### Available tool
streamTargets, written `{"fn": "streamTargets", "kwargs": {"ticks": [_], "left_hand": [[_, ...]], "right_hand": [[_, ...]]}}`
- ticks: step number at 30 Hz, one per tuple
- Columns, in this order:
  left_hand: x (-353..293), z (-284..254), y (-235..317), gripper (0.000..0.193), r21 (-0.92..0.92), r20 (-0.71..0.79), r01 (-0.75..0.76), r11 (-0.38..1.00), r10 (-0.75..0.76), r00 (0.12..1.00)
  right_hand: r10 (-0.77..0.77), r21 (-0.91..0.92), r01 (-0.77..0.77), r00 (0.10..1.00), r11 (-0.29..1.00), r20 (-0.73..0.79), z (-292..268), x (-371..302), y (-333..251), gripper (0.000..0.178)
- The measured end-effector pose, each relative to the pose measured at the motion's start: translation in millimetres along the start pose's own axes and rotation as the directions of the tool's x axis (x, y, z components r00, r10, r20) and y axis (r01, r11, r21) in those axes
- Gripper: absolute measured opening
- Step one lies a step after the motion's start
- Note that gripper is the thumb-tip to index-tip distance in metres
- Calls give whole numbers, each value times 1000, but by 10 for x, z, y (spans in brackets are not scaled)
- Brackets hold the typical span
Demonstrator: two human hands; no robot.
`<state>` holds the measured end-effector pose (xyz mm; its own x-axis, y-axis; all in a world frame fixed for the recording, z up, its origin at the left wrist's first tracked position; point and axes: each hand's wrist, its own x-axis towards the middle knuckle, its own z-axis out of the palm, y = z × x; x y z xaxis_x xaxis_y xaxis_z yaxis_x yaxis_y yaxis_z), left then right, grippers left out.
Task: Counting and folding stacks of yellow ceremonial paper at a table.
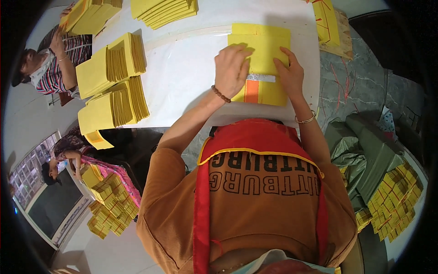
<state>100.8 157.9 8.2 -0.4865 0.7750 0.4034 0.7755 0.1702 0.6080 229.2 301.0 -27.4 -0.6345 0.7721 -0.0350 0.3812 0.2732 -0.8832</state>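
Observation:
A yellow paper sheet or envelope [269,50], with an orange patch and a silver strip [264,78] across its lower part, lies on the white table [191,68] in front of me. On its left side rests my left hand [232,68], fingers bent loosely over the paper. My right hand [290,73] touches the right edge, its thumb and fingers apart. Neither hand grips anything that I can see. The paper partly under my left palm is hidden.
Bundles of folded yellow envelopes [112,100] stand at the table's left, with more stacks [164,11] along the far side. Tied yellow bundles [394,201] lie at right beside a green wrapped package [365,141]. Two people [54,68] work at the left.

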Motion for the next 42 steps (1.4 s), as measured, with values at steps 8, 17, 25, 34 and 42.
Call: {"fn": "streamTargets", "kwargs": {"ticks": [8, 17, 25, 34, 42], "left_hand": [[14, 332, -85, 47, 351, 278, -180, 919, 81, 957], [2, 397, -85, 50, 380, 300, -173, 909, 56, 952], [-15, 366, -101, 48, 362, 301, -159, 919, 46, 953], [-23, 372, -102, 46, 373, 296, -160, 914, 47, 954], [-12, 302, -88, 56, 365, 312, -209, 907, 93, 946]], "right_hand": [[-17, -32, 17, 1000, 999, 7, -11, -2, -41, 38], [-400, -514, 392, 911, 763, 100, -16, -352, 16, 39], [-323, -602, 504, 862, 619, 389, -66, -545, 24, 54], [-339, -603, 529, 847, 596, 409, -52, -572, 51, 56], [-272, -559, 402, 913, 725, 304, -121, -611, 175, 63]]}}
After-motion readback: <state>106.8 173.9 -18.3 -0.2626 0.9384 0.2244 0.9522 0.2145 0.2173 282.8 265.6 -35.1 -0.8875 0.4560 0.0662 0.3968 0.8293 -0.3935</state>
